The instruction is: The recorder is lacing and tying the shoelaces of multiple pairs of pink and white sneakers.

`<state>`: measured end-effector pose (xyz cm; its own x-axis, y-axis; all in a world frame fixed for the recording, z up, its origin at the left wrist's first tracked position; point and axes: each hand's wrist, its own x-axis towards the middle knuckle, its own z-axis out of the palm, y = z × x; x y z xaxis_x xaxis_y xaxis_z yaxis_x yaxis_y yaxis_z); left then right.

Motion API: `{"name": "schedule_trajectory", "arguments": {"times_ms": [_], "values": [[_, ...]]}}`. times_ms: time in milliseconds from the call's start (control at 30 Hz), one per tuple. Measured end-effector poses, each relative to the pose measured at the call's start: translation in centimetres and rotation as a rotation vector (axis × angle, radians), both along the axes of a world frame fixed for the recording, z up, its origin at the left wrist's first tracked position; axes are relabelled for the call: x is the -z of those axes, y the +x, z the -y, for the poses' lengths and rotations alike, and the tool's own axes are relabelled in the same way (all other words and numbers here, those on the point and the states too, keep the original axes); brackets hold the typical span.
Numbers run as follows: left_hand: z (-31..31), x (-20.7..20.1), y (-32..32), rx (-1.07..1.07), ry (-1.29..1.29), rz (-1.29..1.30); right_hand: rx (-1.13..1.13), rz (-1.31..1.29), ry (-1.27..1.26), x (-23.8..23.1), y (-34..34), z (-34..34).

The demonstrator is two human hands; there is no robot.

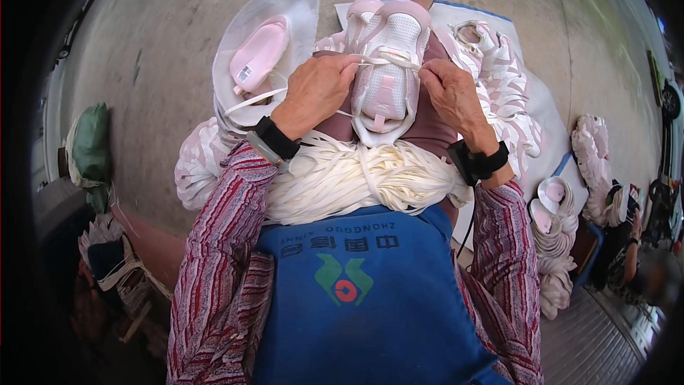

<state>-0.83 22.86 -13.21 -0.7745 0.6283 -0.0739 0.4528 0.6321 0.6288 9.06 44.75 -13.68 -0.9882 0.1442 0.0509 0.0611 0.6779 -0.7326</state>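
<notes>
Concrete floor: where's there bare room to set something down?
Bare concrete floor shows on the left, between the green sack and nearby shoes, and on the right, beyond the white sheet. It's crowded between the left hand and right hand, where a shoe sits, and just below, where a lace bundle lies.

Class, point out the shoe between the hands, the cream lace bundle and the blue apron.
Shoe [385, 83], head view: middle of the upper.
Cream lace bundle [338, 180], head view: middle strands.
Blue apron [353, 336], head view: plain lower cloth.
</notes>
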Motion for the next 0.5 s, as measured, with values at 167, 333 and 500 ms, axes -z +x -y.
{"name": "schedule_trajectory", "arguments": {"times_ms": [167, 333, 500], "values": [[-0.5, -0.5, -0.1, -0.051, -0.033, 0.01, -0.031, 0.004, 0.038, -0.3, -0.3, 0.3], [-1.0, 1.0, -0.9, 0.024, 0.033, -0.03, -0.091, 0.066, 0.107, -0.7, -1.2, 0.1], [-1.6, 0.8, -2.4, 0.147, -0.042, -0.066, -0.086, 0.03, 0.213, -0.9, -1.7, 0.6]]}}
